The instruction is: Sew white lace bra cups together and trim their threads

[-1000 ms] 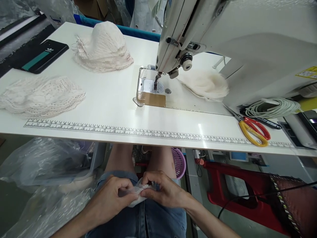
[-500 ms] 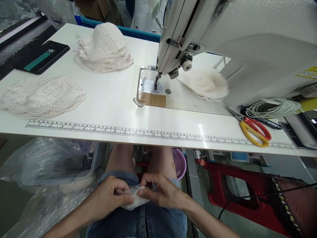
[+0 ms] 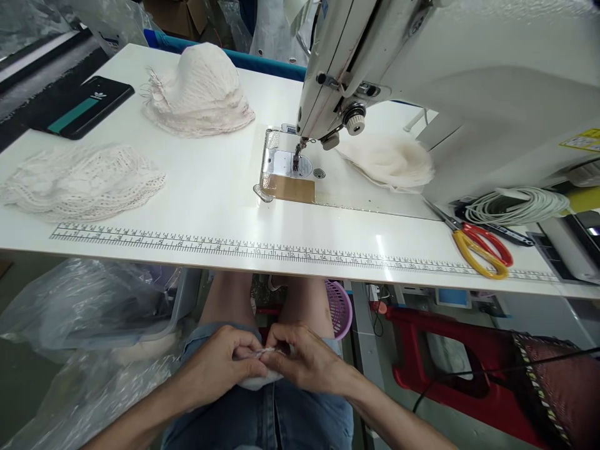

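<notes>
Over my lap, below the table edge, a small piece of white fabric (image 3: 255, 382) is pinched between both hands. My left hand (image 3: 229, 362) is closed on its left part, thumb pressed against the fingers. Close beside it, my right hand (image 3: 300, 359) grips the fabric's upper edge with thumb and forefinger. The fingers hide much of the cloth, so its full shape cannot be seen. Ahead on the table stands a sewing machine (image 3: 337, 81), its presser foot (image 3: 296, 161) above the needle plate with no cloth under it.
Lace-edged white pieces (image 3: 84, 184) and a cream fabric stack (image 3: 199, 94) lie on the left. Pale round pieces (image 3: 389, 164) sit under the machine arm. Scissors (image 3: 482, 250) and coiled cord (image 3: 518, 205) are at right, a phone (image 3: 89, 107) far left. A ruler (image 3: 257, 249) runs along the front edge.
My left hand has moved right and slightly up, closer to my right hand. The fabric between them is more bunched and less of it shows.
</notes>
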The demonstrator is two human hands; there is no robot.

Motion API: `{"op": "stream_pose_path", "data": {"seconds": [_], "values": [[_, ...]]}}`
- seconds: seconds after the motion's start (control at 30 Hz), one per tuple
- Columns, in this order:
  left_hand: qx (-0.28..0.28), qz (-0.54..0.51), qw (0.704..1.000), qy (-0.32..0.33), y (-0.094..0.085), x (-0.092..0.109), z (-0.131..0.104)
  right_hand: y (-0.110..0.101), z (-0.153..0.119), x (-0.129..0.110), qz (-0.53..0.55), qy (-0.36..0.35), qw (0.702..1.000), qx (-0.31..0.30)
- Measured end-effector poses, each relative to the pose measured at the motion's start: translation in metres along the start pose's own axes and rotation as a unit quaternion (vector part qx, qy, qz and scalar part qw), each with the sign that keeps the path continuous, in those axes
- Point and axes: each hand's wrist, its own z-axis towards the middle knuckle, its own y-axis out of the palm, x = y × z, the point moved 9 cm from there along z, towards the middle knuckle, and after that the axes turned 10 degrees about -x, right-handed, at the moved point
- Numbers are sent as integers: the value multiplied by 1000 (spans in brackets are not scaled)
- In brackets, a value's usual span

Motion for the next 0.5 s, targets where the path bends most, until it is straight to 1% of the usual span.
{"op": "stream_pose_path", "data": {"seconds": [0.03,0.13,0.23,0.4,0.5], "values": [[0,-7,1000,-2,1,-1,1,0,-1,0,-3,3,1000,0],[-26,-52,998,-11,6,-3,3,-1,-3,0,-12,1,1000,-4],[-46,-81,995,-19,9,-1,2,-1,-4,-2,-9,-18,1000,-14],[-48,-86,994,-38,9,1,-1,2,-7,-4,32,-69,995,-59],[-52,-94,994,-35,8,2,-2,-1,-10,-5,29,-84,995,-53]]}}
